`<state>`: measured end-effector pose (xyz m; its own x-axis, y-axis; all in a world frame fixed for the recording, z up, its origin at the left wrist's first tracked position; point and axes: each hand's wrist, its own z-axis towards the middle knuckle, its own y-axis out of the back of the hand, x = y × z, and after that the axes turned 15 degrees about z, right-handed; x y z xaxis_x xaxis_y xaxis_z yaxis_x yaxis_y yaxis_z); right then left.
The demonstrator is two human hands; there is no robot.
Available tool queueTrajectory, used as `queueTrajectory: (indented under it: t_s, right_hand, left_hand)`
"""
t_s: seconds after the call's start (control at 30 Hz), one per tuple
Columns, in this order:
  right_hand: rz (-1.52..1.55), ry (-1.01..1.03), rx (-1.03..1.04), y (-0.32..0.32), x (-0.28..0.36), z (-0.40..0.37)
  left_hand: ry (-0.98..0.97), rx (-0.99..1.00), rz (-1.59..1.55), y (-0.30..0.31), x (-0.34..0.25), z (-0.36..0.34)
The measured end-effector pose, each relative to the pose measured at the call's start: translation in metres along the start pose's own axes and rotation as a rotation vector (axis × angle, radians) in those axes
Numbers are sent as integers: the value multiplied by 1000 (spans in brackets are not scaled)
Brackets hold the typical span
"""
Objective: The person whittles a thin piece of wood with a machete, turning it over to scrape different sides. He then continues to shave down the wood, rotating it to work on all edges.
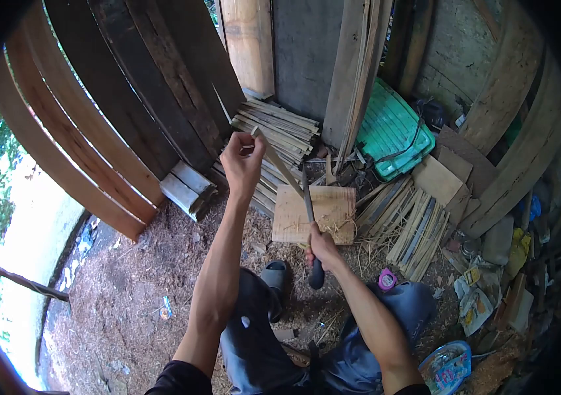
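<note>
My left hand [242, 161] is raised, its fingers closed around the upper end of a flat bamboo strip [279, 161]. The strip slants down to the right, and its lower end meets the blade of a knife [308, 197]. My right hand [322, 247] grips this knife near its dark handle, which sticks out below the fist, with the blade pointing away from me. Beneath the blade and the strip's low end is a square wooden board [290, 220] with shavings scattered over it. Whether the blade is cutting into the strip cannot be made out.
Cut strips [280, 125] lie stacked behind the board, and a second pile [419, 230] lies to its right. A green plastic crate [392, 128] leans at the back. Near my right knee is a pink tape measure [387, 280]. Plank walls surround the shaving-covered floor [115, 309].
</note>
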<state>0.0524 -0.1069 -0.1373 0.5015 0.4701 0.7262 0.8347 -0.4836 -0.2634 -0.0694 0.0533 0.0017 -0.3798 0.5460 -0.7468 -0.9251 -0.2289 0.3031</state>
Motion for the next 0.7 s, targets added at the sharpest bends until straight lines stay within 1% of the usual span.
queueTrajectory:
  t_s: [0.03,0.1,0.13,0.17,0.23,0.27,0.3,0.37,0.4,0.43,0.5,0.53,0.6,0.63,0.7]
  right_hand:
    - [4,4,0,2,-1,2]
    - [-162,111,-65,2,7,-9]
    - [-70,105,-22,0,9,-14]
    - [-71,101,-26,-5,11,-21]
    - [-162,296,21,-14,13,-35]
    - [-212,379,22,-18,14,-39]
    - [-209,377,20,-16,10,-36]
    - [-213,291,-36,-5,-6,-15]
    - [-123,79,-30,11,-22,9]
    - [-119,-18,-41,24,-27,15]
    - [-341,50,-99,34,-34,6]
    - [-338,52,-103,35,-36,8]
    - [-201,45,-69,27,-37,7]
    - [-208,39,-65,25,-37,8]
    - [-44,0,-64,17,-19,-2]
  left_hand:
    - [-5,1,-2,1,5,0]
    - [7,21,-27,1,6,-1]
    - [6,25,-49,-1,8,-2]
    - [11,28,-50,-2,4,-2]
    - [13,-30,-45,-5,-4,-3]
    - [16,-24,-45,-7,-4,-4]
    - [6,-23,-30,-8,-5,-4]
    - [-8,-30,-15,-7,-6,-3]
    - [-10,-30,19,-7,-5,-4]
    - [-12,-30,53,-7,-5,-4]
    - [-42,-18,18,-7,-11,-6]
    - [-16,3,4,-8,-12,-7]
    - [25,9,-3,-7,-11,-8]
    - [21,-14,9,-7,-11,-6]
    - [17,-33,19,-12,-5,-6]
